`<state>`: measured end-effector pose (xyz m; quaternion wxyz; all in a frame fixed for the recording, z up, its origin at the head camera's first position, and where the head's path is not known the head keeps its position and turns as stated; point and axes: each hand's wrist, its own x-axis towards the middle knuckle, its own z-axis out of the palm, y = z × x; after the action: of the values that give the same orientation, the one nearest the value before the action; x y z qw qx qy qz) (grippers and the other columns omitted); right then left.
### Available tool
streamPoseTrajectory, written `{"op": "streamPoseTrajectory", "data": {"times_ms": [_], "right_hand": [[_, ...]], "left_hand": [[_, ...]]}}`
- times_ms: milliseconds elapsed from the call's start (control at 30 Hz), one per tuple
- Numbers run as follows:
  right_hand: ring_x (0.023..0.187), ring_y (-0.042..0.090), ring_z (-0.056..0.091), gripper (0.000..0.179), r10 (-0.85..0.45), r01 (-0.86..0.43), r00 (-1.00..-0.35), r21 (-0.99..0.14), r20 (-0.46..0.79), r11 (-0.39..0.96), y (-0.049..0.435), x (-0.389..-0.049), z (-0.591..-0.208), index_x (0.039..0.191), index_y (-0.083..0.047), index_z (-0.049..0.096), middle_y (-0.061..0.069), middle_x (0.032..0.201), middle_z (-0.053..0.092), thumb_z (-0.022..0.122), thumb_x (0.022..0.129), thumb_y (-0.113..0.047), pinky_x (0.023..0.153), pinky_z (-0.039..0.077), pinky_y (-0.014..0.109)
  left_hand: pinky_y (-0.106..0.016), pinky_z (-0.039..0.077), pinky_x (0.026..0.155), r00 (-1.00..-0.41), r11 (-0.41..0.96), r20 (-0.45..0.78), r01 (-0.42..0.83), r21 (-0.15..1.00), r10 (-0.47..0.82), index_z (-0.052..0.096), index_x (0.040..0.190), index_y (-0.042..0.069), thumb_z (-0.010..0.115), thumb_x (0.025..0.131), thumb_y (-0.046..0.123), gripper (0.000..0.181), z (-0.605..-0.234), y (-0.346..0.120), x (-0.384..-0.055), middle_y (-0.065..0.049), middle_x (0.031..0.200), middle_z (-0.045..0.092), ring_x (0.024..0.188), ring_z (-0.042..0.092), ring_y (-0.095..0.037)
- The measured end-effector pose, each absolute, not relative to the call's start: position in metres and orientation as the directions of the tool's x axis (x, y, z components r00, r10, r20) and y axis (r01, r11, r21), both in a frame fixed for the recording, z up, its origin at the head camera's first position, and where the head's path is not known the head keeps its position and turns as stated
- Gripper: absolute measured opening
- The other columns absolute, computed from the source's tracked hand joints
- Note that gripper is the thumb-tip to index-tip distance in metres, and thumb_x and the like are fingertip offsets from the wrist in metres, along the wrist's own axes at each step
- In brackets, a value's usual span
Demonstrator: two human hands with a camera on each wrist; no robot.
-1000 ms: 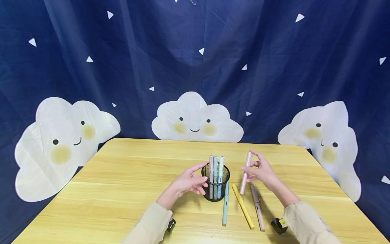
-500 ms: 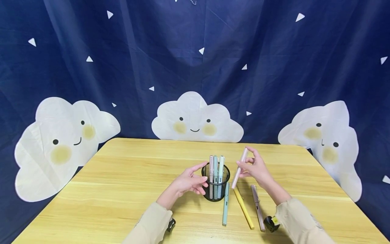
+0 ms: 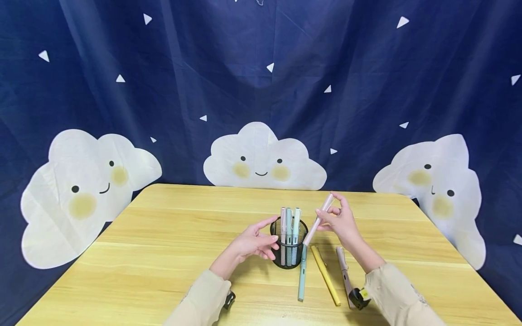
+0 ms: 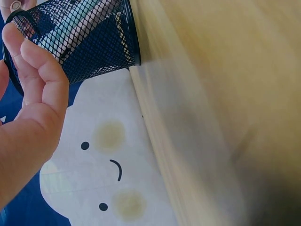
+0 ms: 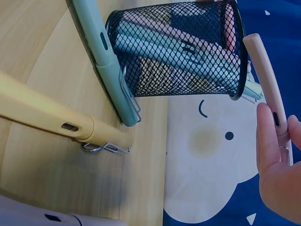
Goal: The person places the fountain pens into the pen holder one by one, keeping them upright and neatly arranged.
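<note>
My left hand [image 3: 253, 243] holds the black mesh pen holder [image 3: 281, 260] at its left side, with the index finger along the back rim and other fingertips at the front. Several pastel pens [image 3: 289, 226] stand upright in the holder. My right hand [image 3: 340, 222] pinches a pale pink pen [image 3: 318, 220] between thumb and fingers, tilted with its lower end to the left. In the right wrist view that lower end of the pink pen [image 5: 263, 66] is just beyond the holder's rim [image 5: 243, 52]. Most of the left palm is hidden in the head view.
A teal pen [image 3: 302, 276], a yellow pen [image 3: 326, 276] and a mauve pen [image 3: 344, 269] lie on the wooden table [image 3: 163, 253] to the right of the holder. Behind the table hangs a dark blue curtain [image 3: 183, 90] with white clouds.
My right hand has moved left with the pink pen, bringing it from over the table toward the holder's rim and tilting it further. The left hand and holder have stayed put.
</note>
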<state>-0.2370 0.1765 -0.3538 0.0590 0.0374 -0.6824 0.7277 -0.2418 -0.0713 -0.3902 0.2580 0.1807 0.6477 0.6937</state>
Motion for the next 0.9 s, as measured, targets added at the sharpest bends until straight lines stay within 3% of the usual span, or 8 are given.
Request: {"op": "streamPoseTrajectory", "data": {"times_ms": [433, 900], "right_hand": [[0.058, 0.013, 0.063, 0.060, 0.100, -0.195, -0.978, -0.972, 0.182, -0.130, 0.172, -0.237, -0.354, 0.135, -0.009, 0.018, -0.002, 0.068, 0.058, 0.051, 0.087, 0.005, 0.056, 0.054, 0.031], [0.063, 0.017, 0.063, 0.045, 0.090, -0.304, -0.952, -0.944, 0.294, -0.132, 0.165, -0.237, -0.361, 0.120, -0.017, 0.041, 0.003, 0.076, 0.054, 0.052, 0.085, 0.008, 0.054, 0.054, 0.034]], "left_hand": [[-0.023, 0.050, 0.051, -0.797, -0.026, -0.079, -0.118, 0.993, 0.598, 0.023, 0.142, 0.015, 0.058, 0.086, 0.009, 0.067, -0.389, -0.072, -0.242, -0.018, 0.080, 0.063, 0.053, 0.061, -0.016], [-0.023, 0.050, 0.050, -0.800, -0.047, -0.074, -0.127, 0.991, 0.595, 0.025, 0.142, 0.015, 0.058, 0.086, 0.008, 0.065, -0.391, -0.071, -0.242, -0.022, 0.082, 0.063, 0.053, 0.061, -0.016]]}}
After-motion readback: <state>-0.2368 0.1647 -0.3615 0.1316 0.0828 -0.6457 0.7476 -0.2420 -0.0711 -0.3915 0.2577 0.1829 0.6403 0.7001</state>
